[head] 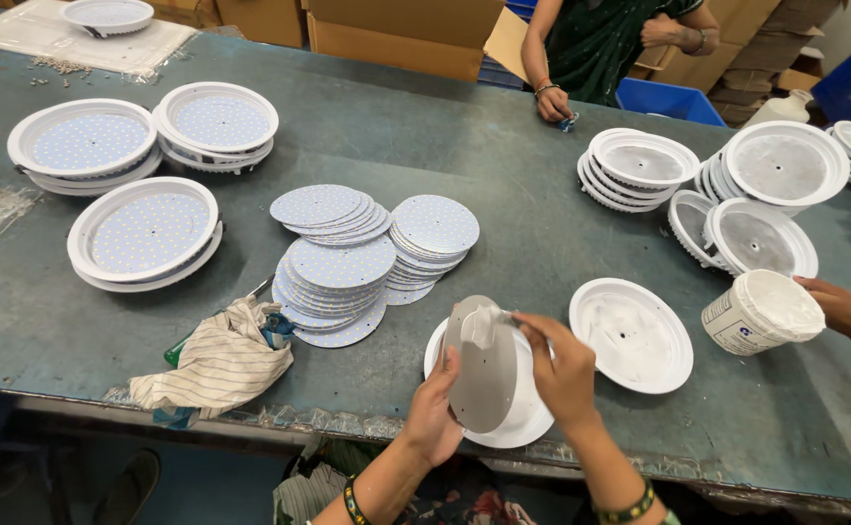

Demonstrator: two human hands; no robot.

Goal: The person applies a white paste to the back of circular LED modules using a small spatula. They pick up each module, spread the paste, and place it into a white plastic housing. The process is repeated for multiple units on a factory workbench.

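- The left hand (pixel 435 403) grips the lower edge of a round grey metal disc (pixel 481 374), held tilted on edge above a white round plastic housing (pixel 532 420) that lies at the near edge of the grey-green worktable (pixel 503 194).
- The right hand (pixel 560 365) closes its fingertips on the disc's upper right rim, where a smear of white paste (pixel 489 319) shows on the metal face.
- Just to the right, a second white housing (pixel 632 333), its dish coated white, lies flat on the table, apart from the held disc.
- Beyond it a white plastic tub of paste (pixel 762 311) is tipped on its side, with another person's hand (pixel 846 309) touching it from the right edge.
- To the left of the hands, fanned stacks of round white boards dotted with small emitters (pixel 348 258) lie in overlapping piles.
- A striped cream cloth (pixel 219 365) is bunched at the near left.
- Farther left stand assembled white fittings with boards inside (pixel 143 233); at far right, stacks of empty white housings (pixel 737 185).
- A co-worker's hand (pixel 552 102) rests on the far edge of the table.
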